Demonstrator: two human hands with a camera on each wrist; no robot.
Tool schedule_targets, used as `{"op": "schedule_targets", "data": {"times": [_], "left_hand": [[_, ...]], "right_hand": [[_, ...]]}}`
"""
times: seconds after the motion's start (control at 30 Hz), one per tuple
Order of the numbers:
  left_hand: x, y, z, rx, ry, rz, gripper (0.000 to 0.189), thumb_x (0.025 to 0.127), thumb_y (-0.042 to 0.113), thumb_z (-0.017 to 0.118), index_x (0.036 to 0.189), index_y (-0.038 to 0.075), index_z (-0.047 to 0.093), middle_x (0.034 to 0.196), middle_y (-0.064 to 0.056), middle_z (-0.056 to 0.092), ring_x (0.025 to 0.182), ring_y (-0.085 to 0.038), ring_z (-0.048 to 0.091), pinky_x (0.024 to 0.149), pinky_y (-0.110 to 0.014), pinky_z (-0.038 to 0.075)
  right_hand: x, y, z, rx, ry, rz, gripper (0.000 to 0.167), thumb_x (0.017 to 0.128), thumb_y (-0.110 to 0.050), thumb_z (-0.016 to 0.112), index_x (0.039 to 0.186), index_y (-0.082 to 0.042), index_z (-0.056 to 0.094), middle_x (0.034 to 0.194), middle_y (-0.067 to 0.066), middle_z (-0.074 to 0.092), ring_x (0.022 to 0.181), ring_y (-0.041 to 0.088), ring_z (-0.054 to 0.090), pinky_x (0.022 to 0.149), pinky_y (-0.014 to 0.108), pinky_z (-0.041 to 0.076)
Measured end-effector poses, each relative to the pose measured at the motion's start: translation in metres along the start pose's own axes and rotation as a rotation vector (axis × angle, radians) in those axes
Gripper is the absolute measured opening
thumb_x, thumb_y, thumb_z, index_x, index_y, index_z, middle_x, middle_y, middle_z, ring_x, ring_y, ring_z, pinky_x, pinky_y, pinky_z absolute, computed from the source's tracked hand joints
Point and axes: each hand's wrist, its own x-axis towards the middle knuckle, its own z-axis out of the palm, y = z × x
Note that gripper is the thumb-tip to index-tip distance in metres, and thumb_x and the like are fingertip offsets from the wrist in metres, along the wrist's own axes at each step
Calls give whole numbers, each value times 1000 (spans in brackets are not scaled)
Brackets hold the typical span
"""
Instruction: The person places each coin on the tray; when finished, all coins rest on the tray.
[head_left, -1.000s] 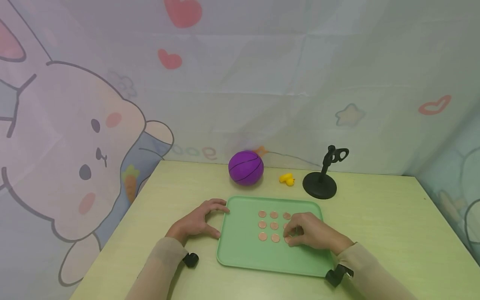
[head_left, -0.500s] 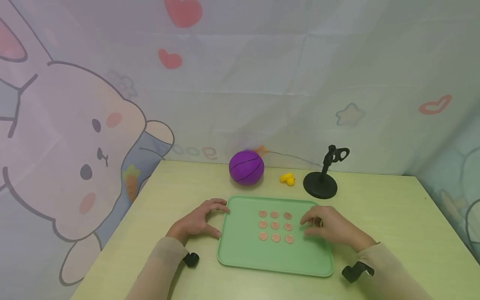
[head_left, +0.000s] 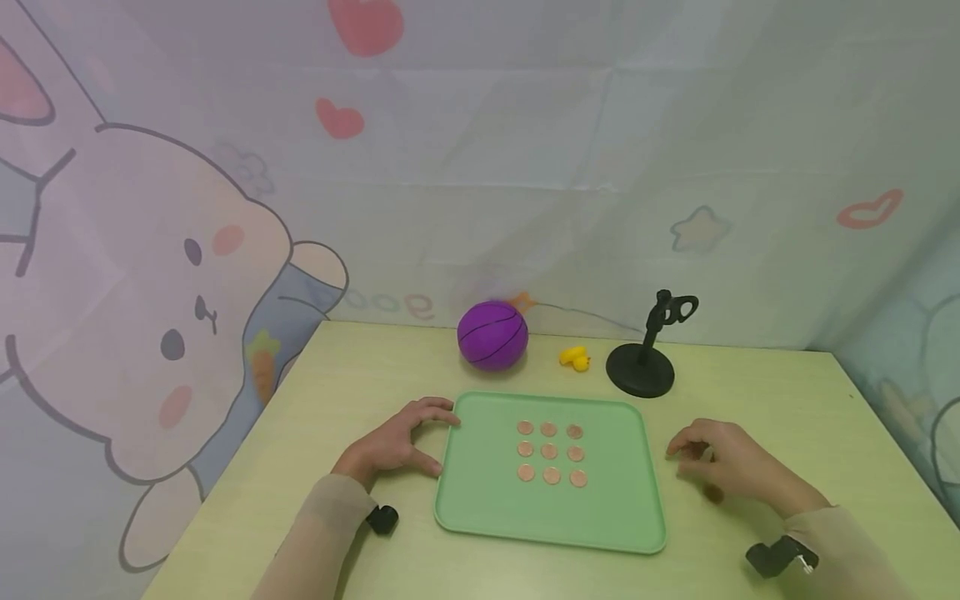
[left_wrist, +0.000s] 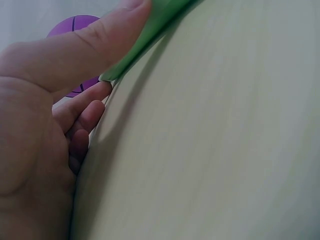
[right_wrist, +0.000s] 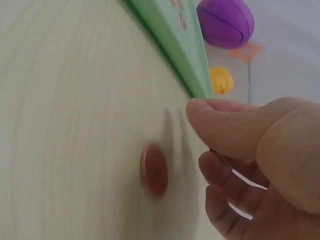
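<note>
A green tray (head_left: 487,508) lies on the table with several copper coins (head_left: 549,451) on it in three even rows. My left hand (head_left: 392,442) rests at the tray's left edge, thumb and fingers spread apart, tips on the rim. In the left wrist view the thumb (left_wrist: 100,45) overlaps that rim. Off the tray's right side, my right hand (head_left: 731,462) hovers over the table with loosely bent fingers. Another copper coin (right_wrist: 155,172) shows tilted and blurred, apart from the right fingertips, close over the tabletop. In the head view this coin (head_left: 712,493) sits just below the hand.
Behind the tray stand a purple ball (head_left: 492,336), a small yellow rubber duck (head_left: 576,359) and a black stand (head_left: 641,370) with a round base. A patterned cloth (head_left: 525,167) hangs behind the table (head_left: 795,417).
My right hand has moved right, from over the right column of coins to beyond the tray's edge. A loose coin now shows below it. The left hand and tray have stayed put.
</note>
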Motion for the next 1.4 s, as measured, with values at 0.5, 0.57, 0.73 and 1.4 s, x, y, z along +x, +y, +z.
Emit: {"op": "schedule_targets", "data": {"times": [0.5,0.57,0.73,1.4], "left_hand": [[-2,-2,1,-15,2,-20,72,71,20,97,136,19,68,163,-7,40,155,-38,24,125,-64,12],[-3,-1,2,-15,-3,-20,72,71,21,97,137,19,67,163,-7,39,155,-38,24,125,-64,12],[-3,-1,3,-7,-6,-14,72,71,23,98,136,20,68,163,-6,39,155,-37,24,125,-62,14],[0,-1,0,12,0,-10,73,70,22,98,136,20,68,163,-6,40,155,-36,25,125,-62,14]], "right_hand": [[-40,25,-18,17,-74,122,24,84,-32,89,101,-17,78,95,-13,71,86,-3,60,76,26,55],[-43,26,-17,40,-78,109,21,87,-30,87,101,-18,78,96,-13,71,85,-2,59,73,26,54],[-45,27,-17,106,-113,97,13,90,-29,85,99,-23,77,97,-10,71,85,0,58,74,24,54],[-39,44,-18,319,-210,-64,10,98,-9,73,104,-17,72,85,6,59,76,16,50,61,27,42]]}}
